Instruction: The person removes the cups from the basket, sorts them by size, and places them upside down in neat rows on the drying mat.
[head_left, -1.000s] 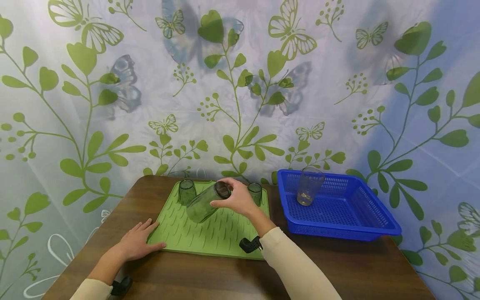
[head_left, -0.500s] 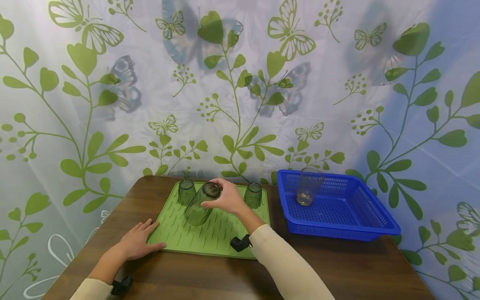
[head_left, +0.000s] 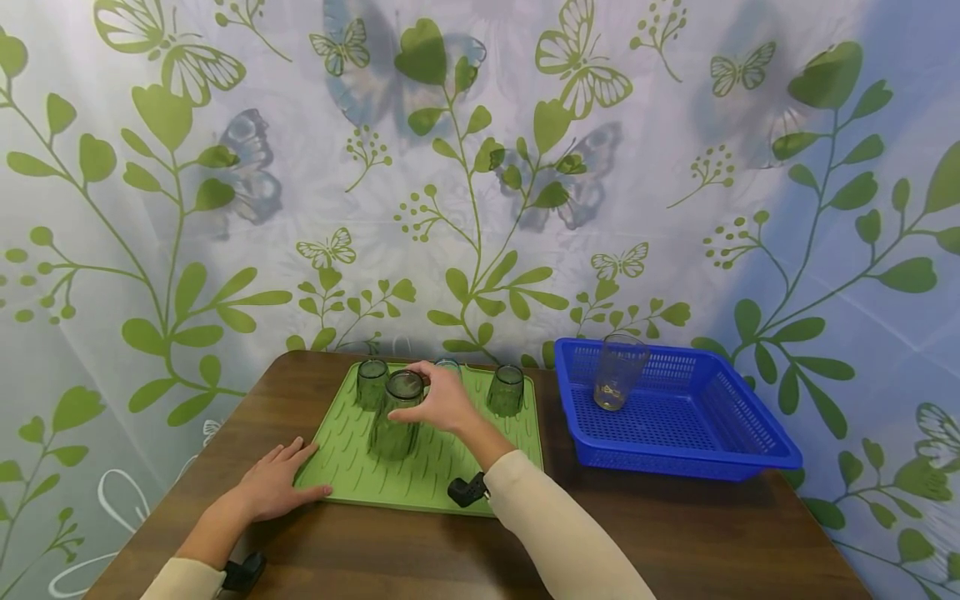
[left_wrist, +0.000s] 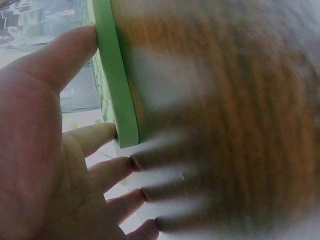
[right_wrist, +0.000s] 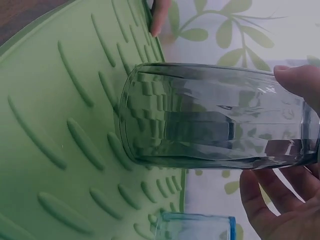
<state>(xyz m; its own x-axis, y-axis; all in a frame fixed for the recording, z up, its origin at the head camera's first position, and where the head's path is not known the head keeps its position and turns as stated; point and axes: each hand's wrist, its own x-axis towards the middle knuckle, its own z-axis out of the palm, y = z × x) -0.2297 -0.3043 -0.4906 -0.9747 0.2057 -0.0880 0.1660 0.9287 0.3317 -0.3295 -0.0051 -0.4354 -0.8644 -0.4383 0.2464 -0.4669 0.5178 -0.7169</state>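
Note:
A tall grey-tinted glass stands upside down, close to upright, its rim right at the green drying mat. My right hand grips it near the base, thumb on one side and fingers on the other, as the right wrist view shows of the glass. Flat at the mat's front left corner lies my left hand, fingers spread. In the left wrist view its thumb and fingertips reach the mat's edge. A short blue-rimmed glass is behind my right hand.
Short dark glasses stand upside down at the mat's back left, one glass, and back right, another glass. On the right, a blue plastic basket holds a tall clear glass. A patterned curtain hangs behind the wooden table.
My right hand has moved left and tipped the tall glass from a steep slant to nearly upright on the mat. The blue-rimmed glass has come into sight. My left hand has stayed put.

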